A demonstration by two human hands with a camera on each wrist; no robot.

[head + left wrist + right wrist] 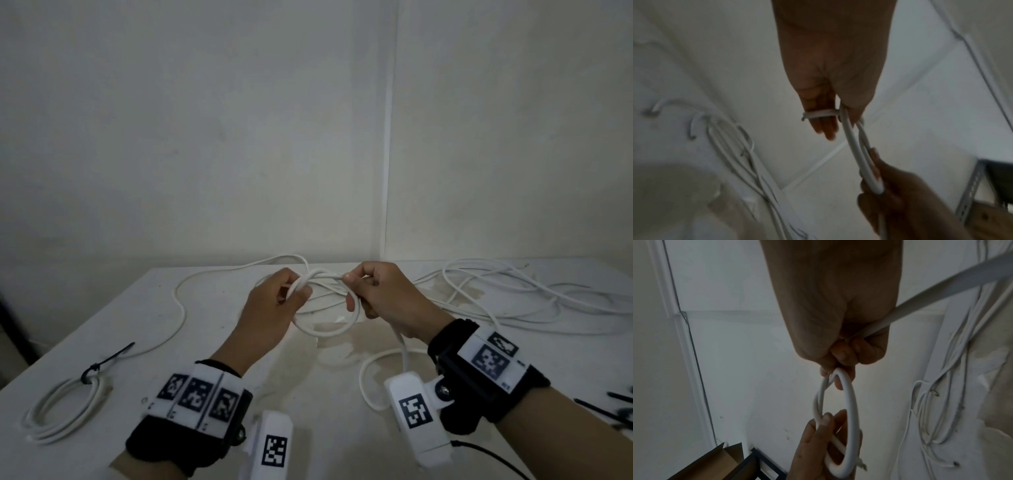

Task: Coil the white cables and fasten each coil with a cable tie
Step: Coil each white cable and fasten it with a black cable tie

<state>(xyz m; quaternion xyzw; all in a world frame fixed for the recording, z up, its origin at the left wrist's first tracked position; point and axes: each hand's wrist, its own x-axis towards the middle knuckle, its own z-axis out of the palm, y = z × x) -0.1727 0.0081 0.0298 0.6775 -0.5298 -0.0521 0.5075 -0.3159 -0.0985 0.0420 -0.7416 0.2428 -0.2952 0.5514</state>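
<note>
The white cable (325, 330) loop hangs between both grips, left hand (274, 301) and right hand (383, 298) each closed around it.

I am seeing my right hand (840, 337) curling round a white cable (851, 410), which is making a small loop. My left hand (818, 446) is holding the loop's other end. More white cables (941, 402) are lying on the table (982, 443).
</note>
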